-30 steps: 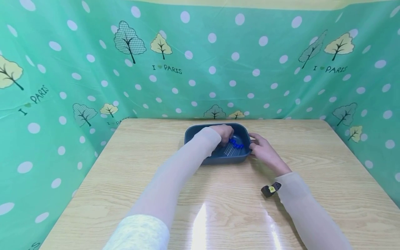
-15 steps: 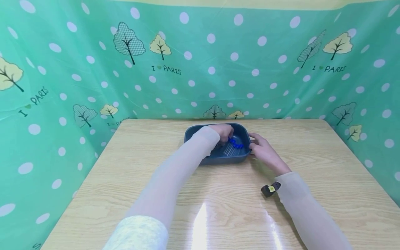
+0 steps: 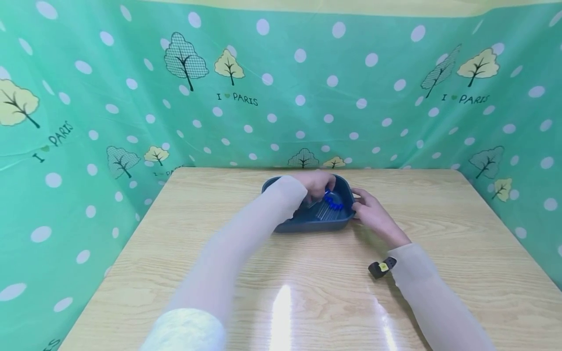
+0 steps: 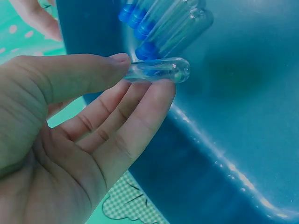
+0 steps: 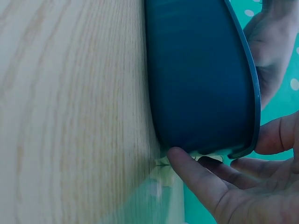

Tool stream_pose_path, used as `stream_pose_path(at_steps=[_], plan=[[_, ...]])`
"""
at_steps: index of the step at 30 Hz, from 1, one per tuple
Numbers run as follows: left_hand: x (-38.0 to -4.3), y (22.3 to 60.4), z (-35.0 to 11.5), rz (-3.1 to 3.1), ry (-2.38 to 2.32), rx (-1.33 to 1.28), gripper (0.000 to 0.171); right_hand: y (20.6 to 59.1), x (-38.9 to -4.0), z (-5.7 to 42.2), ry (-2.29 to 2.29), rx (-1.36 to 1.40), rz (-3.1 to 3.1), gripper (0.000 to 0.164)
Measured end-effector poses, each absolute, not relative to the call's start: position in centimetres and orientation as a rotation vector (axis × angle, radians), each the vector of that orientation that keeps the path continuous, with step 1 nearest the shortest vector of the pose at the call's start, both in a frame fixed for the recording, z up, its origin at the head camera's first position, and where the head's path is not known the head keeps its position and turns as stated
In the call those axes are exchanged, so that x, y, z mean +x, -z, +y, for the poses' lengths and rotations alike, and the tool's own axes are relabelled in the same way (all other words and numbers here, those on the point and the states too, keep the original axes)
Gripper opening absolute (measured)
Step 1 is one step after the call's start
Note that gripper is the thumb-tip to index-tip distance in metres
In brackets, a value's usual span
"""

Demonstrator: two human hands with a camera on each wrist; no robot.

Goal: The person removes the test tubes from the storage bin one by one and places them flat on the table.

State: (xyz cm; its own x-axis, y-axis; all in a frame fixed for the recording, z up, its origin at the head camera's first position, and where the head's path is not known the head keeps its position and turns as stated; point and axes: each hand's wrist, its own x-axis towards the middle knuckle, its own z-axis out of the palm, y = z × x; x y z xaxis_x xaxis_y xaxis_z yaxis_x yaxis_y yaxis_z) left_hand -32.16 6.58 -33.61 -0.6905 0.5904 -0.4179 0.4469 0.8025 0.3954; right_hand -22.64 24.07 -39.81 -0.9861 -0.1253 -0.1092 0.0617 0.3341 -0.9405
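Note:
My left hand (image 3: 317, 183) reaches into a dark blue plastic basin (image 3: 313, 226). Between its thumb and fingers it pinches a clear test tube (image 4: 163, 70), whose rounded end sticks out past the fingertips in the left wrist view. Several more test tubes (image 4: 175, 32) with blue caps lie side by side on the basin floor, just beyond the held one. At the basin's right end, my right hand (image 3: 373, 213) grips the wall, with the thumb at the rim and the fingers against the outside.
The basin rests on a wood-grain table (image 3: 184, 239) near its back edge. A green dotted curtain (image 3: 281, 87) hangs behind the table and along both sides. A black strap with a small device (image 3: 382, 267) is on the right wrist.
My left hand has moved slightly to the right and up inside the basin. My right hand stays at the basin's right end.

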Motion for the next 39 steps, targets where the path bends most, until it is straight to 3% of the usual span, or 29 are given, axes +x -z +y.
stream_pose_path(at_steps=[39], plan=[[-28.7,30.8,0.7,2.494,-0.438,1.017,0.043,40.1,-22.7,24.0,1.755,-0.045,2.406,0.059]])
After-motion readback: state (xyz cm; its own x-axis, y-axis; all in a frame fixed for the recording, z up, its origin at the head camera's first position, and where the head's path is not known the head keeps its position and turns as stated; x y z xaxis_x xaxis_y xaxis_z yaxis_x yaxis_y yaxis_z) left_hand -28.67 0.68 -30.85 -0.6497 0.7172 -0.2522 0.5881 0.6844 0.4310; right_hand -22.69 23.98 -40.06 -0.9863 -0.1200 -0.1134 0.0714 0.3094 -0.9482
